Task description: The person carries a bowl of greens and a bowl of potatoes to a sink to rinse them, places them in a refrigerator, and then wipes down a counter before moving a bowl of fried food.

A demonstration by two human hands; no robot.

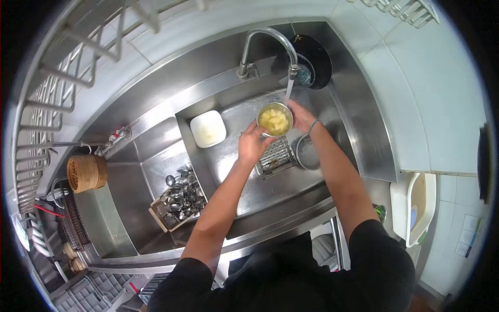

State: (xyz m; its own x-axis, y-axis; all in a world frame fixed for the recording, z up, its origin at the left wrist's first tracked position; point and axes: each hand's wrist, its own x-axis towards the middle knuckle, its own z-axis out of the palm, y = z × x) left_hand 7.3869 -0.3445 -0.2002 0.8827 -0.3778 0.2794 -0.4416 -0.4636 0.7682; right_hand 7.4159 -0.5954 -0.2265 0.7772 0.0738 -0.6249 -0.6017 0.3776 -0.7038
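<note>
Both my hands hold a round metal bowl (259, 120) over the sink, below the running faucet (270, 32). Pale yellow chunks (274, 119) lie in liquid inside it. My left hand (253, 144) grips the bowl's lower left side, with fingers at the rim. My right hand (303, 117) is closed around its right side, partly hidden by the bowl. Water (289, 89) falls from the spout near the bowl's upper right edge. Under the bowl, a metal wire rack (275, 160) rests on the sink floor. A round metal pan (307, 152) lies beside the rack, partly behind my right forearm.
A white square dish (208, 129) sits at the sink's left side. The neighbouring basin holds a heap of spoons (186, 195). Bamboo steamers (86, 173) stand farther left. A black bucket (318, 60) is in the back corner, and a white bin (400, 208) hangs at right.
</note>
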